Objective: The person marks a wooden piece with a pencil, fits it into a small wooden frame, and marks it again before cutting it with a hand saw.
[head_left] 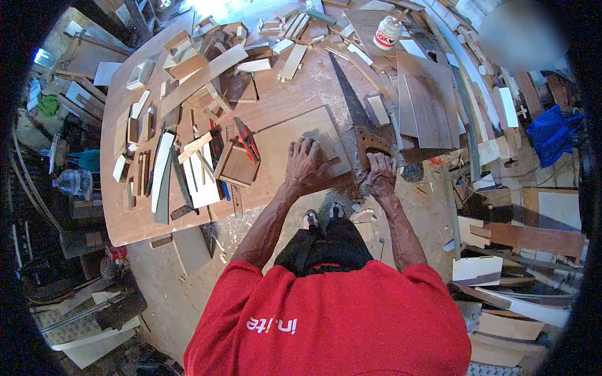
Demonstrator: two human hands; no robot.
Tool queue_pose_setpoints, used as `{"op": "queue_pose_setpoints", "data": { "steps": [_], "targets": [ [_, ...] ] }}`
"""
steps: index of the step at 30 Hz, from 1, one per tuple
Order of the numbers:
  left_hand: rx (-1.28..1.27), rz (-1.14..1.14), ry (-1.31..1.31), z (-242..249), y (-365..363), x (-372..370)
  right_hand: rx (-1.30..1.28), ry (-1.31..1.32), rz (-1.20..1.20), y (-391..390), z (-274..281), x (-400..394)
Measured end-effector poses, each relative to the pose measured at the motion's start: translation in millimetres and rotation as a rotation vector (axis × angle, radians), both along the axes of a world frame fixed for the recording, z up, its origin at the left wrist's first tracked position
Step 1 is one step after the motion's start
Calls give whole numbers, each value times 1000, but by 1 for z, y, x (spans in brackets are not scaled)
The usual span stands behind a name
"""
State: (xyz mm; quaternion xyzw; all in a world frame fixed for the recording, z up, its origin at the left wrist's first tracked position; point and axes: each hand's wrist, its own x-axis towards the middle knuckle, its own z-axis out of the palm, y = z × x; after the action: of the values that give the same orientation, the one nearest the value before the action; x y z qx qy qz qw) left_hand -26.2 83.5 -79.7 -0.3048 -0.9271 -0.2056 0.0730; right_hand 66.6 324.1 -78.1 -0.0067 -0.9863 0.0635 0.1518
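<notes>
My right hand (pixel 380 175) is wrapped around the wooden handle of a handsaw (pixel 354 103); the dark, tapering blade points away from me across the table. Just left of it, my left hand (pixel 304 164) lies on a flat wooden board (pixel 291 130) near the table's front edge, fingers forward and slightly bent. A small flat wood piece on the board sits beside those fingers. Further left are red-handled pliers or clamps (pixel 248 141) and a small wooden tray-like box (pixel 236 164).
The worktable (pixel 128 216) carries many wood offcuts and small box frames at the left and back. A white glue bottle (pixel 387 32) stands at the back right, near stacked brown panels (pixel 426 100). Boards and scraps crowd the floor on the right; a blue bag (pixel 552 135) is there too.
</notes>
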Motion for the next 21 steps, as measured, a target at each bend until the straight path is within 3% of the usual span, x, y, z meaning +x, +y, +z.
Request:
{"op": "queue_pose_setpoints", "data": {
  "steps": [5, 7, 8, 11, 12, 15, 18, 21],
  "targets": [
    [32, -21, -18, 8, 6, 7, -194, 22, -101, -7, 15, -10],
    [65, -62, -42, 27, 6, 9, -524, 12, -236, -17, 36, -8],
    [93, -97, -66, 33, 6, 9, -372, 319, -156, -10, 7, -3],
    [150, -179, 21, 25, 9, 4, -355, 181, -201, -22, 24, 33],
    [158, -184, 25, 23, 11, 2, -1030, 209, -242, -40, 65, 44],
    [188, -251, 17, 23, 20, 3, -946, 210, -421, -64, 101, 84],
    [247, -212, 0, 34, 30, 6, -1051, 159, -511, -67, 79, 127],
    [242, -237, -57, 34, 37, 6, -943, 220, -467, -80, 101, 148]
  ]
}}
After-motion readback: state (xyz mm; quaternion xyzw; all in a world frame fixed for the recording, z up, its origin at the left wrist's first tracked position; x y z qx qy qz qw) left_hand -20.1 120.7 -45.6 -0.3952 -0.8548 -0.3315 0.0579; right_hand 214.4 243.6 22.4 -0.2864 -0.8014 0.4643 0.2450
